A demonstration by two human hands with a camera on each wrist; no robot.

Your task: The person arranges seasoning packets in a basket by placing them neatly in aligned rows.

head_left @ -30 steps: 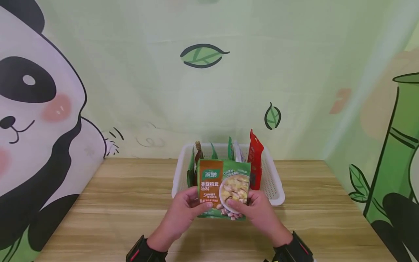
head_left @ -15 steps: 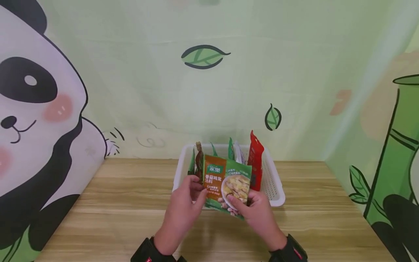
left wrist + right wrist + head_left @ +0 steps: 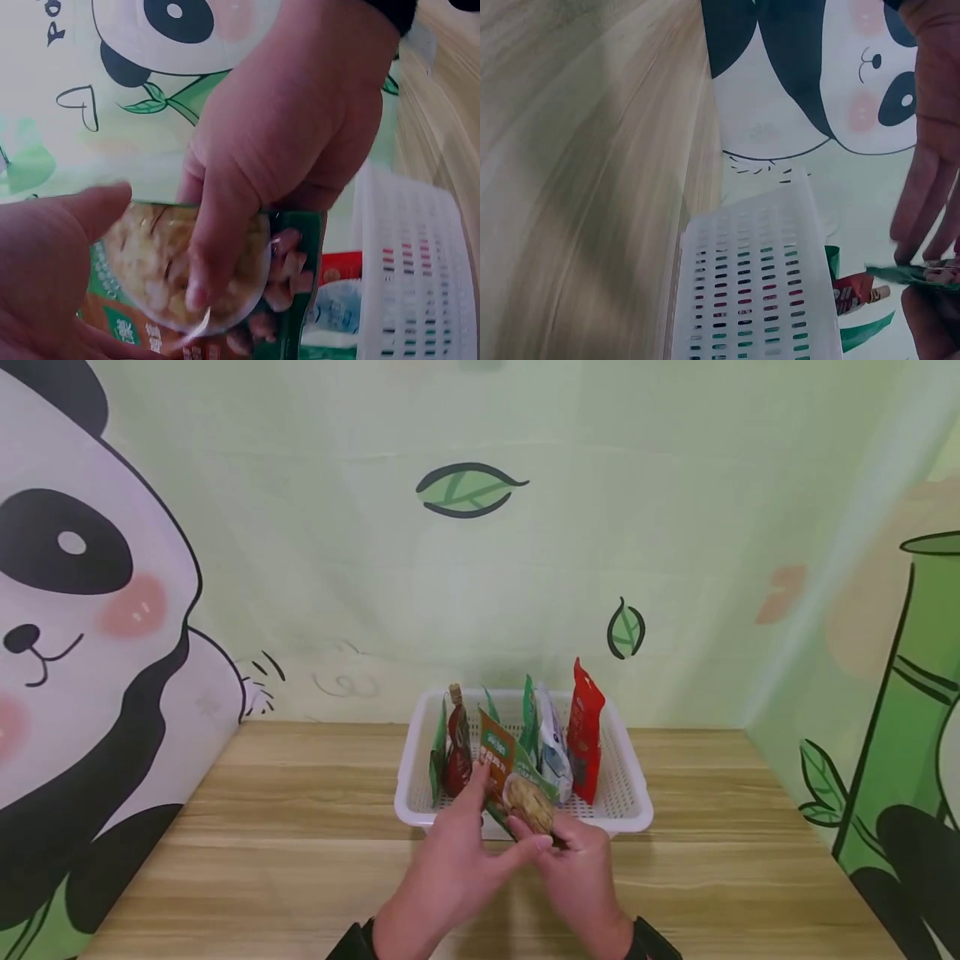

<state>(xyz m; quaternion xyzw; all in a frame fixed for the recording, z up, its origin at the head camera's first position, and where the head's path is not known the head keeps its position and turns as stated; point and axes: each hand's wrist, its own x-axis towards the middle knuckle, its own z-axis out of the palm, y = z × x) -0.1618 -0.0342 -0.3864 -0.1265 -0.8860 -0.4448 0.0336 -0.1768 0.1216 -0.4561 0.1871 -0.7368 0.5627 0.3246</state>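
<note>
My right hand (image 3: 581, 877) pinches a green and brown soup mix packet (image 3: 517, 768) by its lower right part, thumb across the printed bowl. The packet leans to the left, in front of and over the basket's near side. My left hand (image 3: 450, 868) lies along its left edge, thumb stretched toward the right hand. In the left wrist view, that thumb (image 3: 105, 206) stands at the packet's edge, apart from the other fingers. Straight left fingers (image 3: 919, 199) reach to the packet in the right wrist view. Behind it is a white plastic basket (image 3: 633, 802).
Upright in the basket are a red pouch (image 3: 587, 735), a white pouch (image 3: 553, 747), a dark red spouted pouch (image 3: 457, 747) and several green packets. The basket stands on a wooden table (image 3: 315, 827) against a panda-printed backdrop (image 3: 337, 568).
The left hand has let go of the packet's left side and moved right, close to the right hand. The packet has turned from facing front to a leftward tilt, uncovering more of the basket.
</note>
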